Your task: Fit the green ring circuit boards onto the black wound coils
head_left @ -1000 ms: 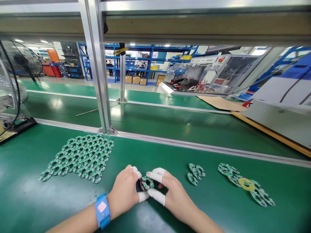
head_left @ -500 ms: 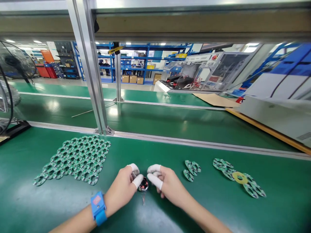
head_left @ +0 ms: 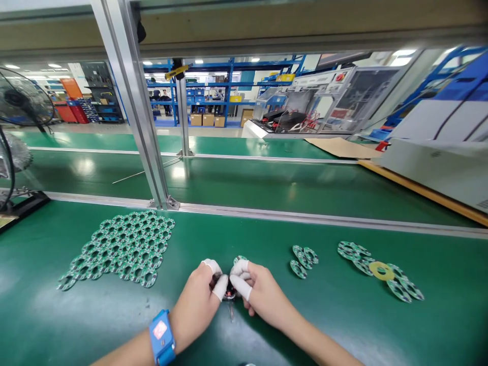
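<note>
Both left hand (head_left: 196,295) and right hand (head_left: 265,295) curled nearly closed at dark round part (head_left: 230,295), hold unclear. Green ring (head_left: 240,258), near its twelve o'clock, probably risked getting knocked by right hand.

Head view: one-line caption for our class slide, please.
Left hand and right hand in white finger cots at a small dark part, ring-shaped boards lying either side on the green bench.

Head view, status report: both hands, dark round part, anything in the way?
Left hand and right hand at dark round part, exact grip unclear. Part partly hidden between them. Green ring board just beyond right hand, partly covered.
</note>
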